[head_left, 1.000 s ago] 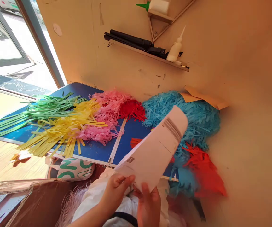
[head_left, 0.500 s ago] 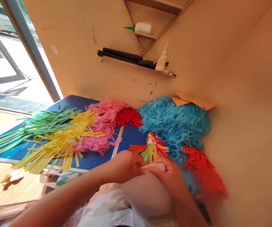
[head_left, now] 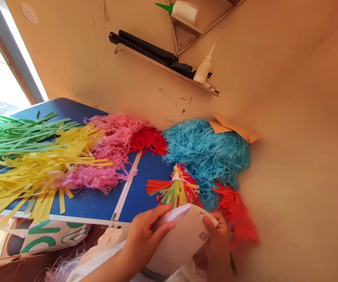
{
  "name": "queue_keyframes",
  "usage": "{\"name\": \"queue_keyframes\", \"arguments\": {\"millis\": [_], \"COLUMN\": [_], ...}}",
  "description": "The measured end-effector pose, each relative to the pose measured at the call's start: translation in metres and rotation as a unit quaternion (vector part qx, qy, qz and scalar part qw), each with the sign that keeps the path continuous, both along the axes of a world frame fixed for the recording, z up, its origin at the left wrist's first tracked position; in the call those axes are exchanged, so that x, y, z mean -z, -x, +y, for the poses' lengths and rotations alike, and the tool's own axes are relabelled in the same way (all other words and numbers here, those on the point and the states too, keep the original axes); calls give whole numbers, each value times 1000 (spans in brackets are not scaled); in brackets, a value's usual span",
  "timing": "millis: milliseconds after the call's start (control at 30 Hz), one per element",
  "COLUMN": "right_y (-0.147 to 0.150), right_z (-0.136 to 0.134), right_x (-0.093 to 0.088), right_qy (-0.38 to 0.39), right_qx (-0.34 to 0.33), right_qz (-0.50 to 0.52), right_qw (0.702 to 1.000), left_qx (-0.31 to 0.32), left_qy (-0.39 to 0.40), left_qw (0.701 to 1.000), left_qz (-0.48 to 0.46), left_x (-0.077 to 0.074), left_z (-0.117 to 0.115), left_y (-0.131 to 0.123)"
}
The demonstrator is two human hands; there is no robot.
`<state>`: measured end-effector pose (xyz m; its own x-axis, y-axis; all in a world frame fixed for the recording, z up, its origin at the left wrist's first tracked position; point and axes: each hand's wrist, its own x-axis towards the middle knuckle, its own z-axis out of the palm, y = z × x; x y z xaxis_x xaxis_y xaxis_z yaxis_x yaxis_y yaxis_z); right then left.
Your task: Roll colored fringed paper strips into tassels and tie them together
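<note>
Holding a white paper sheet low at the near edge of the blue worktop, both hands grip it between them. Head view: the sheet is curved or rolled into a loose cone-like shape, pale, with a small grey square mark printed near its right edge; the mark is too small to read.

Left hand: fingers closed round the sheet's left side, thumb lying along the top fold. Right hand: pinching the right edge, thumb on the front face, fingers behind.

Just beyond the sheet, a small bundle of mixed red, green and yellow strips lies on the worktop, tied near its middle. Behind it a heap of blue shredded paper against the wall; red shreds just beside the right hand. Further left: pink fringe, a small red pile, yellow strips, green strips.

On the wall shelf: a long black object and a white glue bottle. A second bottle with green nozzle sits higher.

Below the worktop, a white bag with large green letters, only partly visible, not readable.
</note>
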<state>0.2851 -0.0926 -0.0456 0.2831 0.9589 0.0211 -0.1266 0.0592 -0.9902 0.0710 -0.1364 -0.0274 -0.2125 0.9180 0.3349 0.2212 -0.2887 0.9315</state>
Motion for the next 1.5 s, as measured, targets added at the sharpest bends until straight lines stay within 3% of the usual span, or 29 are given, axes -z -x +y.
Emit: {"name": "queue_keyframes", "arguments": {"millis": [100,267,333,467,600,767,833,933,1000,1033,1133,1233,1367,1500], "right_y": [1,5,4,3,4,-9,-14,-13,-4,1,17,26,29,33], "right_z": [-4,-9,-9,-13,-17,-18,-16,-16,-19,-22,-30,-33,-33,-33], "right_x": [5,13,14,12,11,16,8,-21,-44,-54,-70,-71,-66,-66], "right_qy": [37,54,44,-1,-35,-73,-97,-173,-221,-232,-214,-187,-191,-243], "right_qx": [11,24,21,19,21,-28,-72,-182,-262,-288,-306,-317,-315,-266], "right_qz": [50,55,53,23,-35,-122,-232,-435,-494,-494,-436,-368,-340,-366], "right_qw": [998,997,997,1000,999,989,965,865,799,787,819,854,865,858], "left_qx": [-74,-64,-51,-24,-14,76,88,95,85,78,75,82,88,99], "left_qy": [-108,-189,-172,-65,5,41,47,41,30,23,19,25,22,13], "left_qw": [991,978,983,996,998,994,992,994,996,997,997,996,996,995], "left_qz": [30,57,32,-51,-62,-70,-78,-35,-1,8,14,12,8,19], "left_x": [4,3,2,5,10,3,-1,-2,0,2,5,4,1,-2], "left_z": [-7,-13,-14,-15,-12,-10,-10,-11,-13,-14,-18,-20,-22,-25], "left_y": [-4,-5,-5,-4,-1,8,11,10,6,4,0,1,4,4]}}
